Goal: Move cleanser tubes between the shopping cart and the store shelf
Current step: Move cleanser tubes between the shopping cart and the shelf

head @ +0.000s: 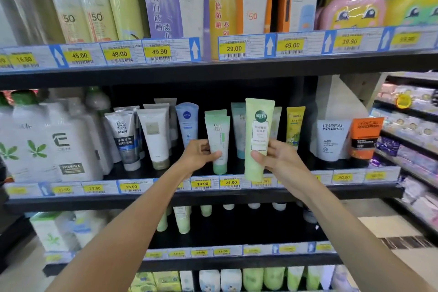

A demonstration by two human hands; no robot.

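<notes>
My right hand grips a tall light-green cleanser tube with a dark round logo, held upright in front of the middle shelf. My left hand holds a shorter white-and-mint tube that stands cap down on that shelf; a second tube of the same kind stands right behind it. The two held tubes are a small gap apart. No shopping cart is in view.
More tubes line the middle shelf: a grey MEN tube, a white tube, a blue Nivea tube, L'Oreal tubes at the right. Large white bottles stand left. Sunscreens fill the top shelf; another aisle rack is at the far right.
</notes>
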